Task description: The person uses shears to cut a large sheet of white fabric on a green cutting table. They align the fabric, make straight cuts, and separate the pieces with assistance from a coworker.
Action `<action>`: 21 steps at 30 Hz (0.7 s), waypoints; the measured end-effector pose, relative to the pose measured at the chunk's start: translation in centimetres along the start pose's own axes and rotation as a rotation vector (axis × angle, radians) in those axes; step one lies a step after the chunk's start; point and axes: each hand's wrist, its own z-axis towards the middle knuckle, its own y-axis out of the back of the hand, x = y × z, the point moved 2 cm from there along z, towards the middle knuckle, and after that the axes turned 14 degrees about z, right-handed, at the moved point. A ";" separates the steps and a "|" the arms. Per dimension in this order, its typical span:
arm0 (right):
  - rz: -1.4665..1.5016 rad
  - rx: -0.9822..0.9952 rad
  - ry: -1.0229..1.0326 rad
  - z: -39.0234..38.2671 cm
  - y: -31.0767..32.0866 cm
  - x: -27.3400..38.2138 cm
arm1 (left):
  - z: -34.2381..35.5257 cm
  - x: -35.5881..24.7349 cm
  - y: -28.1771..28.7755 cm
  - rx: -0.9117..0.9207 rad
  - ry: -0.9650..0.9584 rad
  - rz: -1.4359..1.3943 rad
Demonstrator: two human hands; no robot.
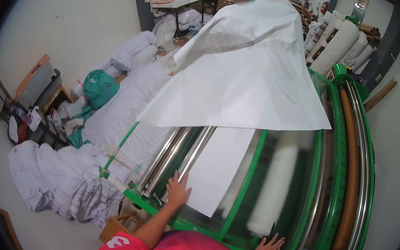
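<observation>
A big white sheet [247,81] billows over the green-framed roller machine [251,178], its near edge raised above the rollers. Beneath it, a long strip of white paper [219,175] lies along the machine's top. My left hand [178,190] is open, fingers apart, beside the strip's left edge and over the shiny metal rollers [177,161]. At the near edge my right hand [268,249] is open too, its fingers spread. A thin dark pointed thing [274,227] shows just beyond those fingers; whether the hand touches it cannot be made out.
Heaped white cloth [69,180] and a green bundle [100,89] lie left of the machine. Large fabric rolls [335,46] lean at the far right. A brown roller [347,173] runs along the machine's right side. People stand near a far table [178,2].
</observation>
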 end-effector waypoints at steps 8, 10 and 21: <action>0.001 -0.081 -0.085 -1.1 -2.6 3.5 | -2.5 -3.3 5.0 0.147 -0.236 0.138; -0.001 -0.094 -0.084 -1.1 -2.4 3.5 | -0.3 -2.2 4.2 0.139 -0.248 0.085; 0.016 -0.066 -0.125 0.0 -1.8 4.3 | 33.1 16.3 -4.4 0.051 1.053 -1.756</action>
